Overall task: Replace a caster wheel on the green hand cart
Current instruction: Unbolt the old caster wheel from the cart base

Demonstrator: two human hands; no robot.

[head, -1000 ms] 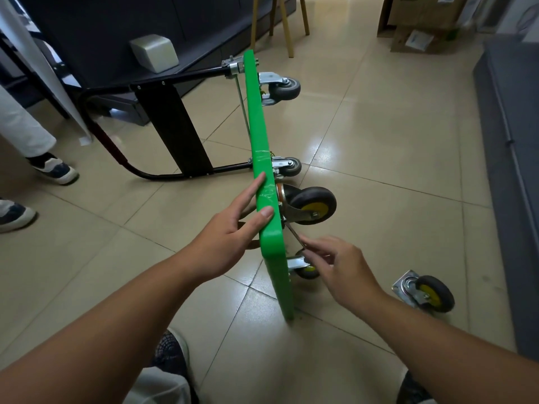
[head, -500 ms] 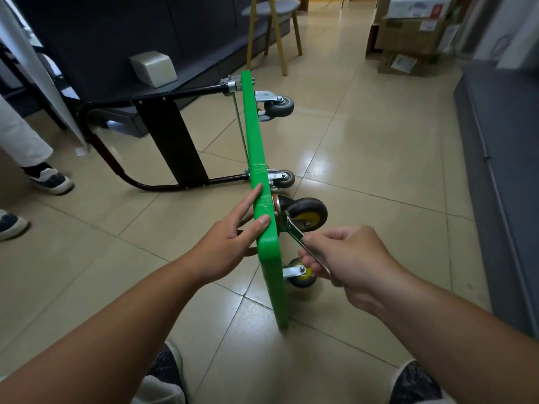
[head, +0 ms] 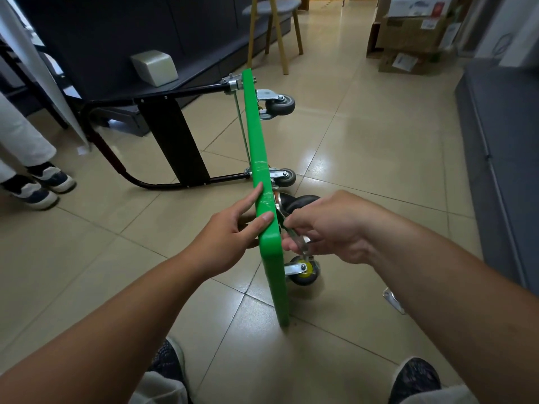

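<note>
Head view, looking down. Nearest the camera, the person's two dark shoes (head: 167,363) (head: 415,377) are on the tiled floor (head: 364,170). The green hand cart (head: 264,158) stands on its long edge on the floor with its deck vertical. It runs from just ahead of the shoes away from the camera, wheel side facing right. The forearms reach in on either side of the deck's near end. The left hand (head: 233,231) is on the deck's left side at the upper edge, with index finger and thumb straight and laid against the green plastic; its remaining fingers are hidden. The right hand (head: 329,225) is on the wheel side, just beside the deck, its fingers curled and pinching a thin metal tool (head: 297,240) that slants up toward the deck's underside. Directly behind this hand, close against the underside, is a large black wheel (head: 300,204), mostly hidden by the knuckles. Below the hand, a small yellow-hubbed caster (head: 304,271) is mounted low on the deck. To its right, on the floor, a corner of a metal plate (head: 392,298) shows from under the right forearm. Farther along the deck are two grey casters, one low (head: 284,177) and one high (head: 280,104). The cart's black handle (head: 163,185) extends to the left. Beyond are another person's shoes (head: 40,182) at far left, a wooden stool (head: 274,13) and cardboard boxes (head: 408,33).
</note>
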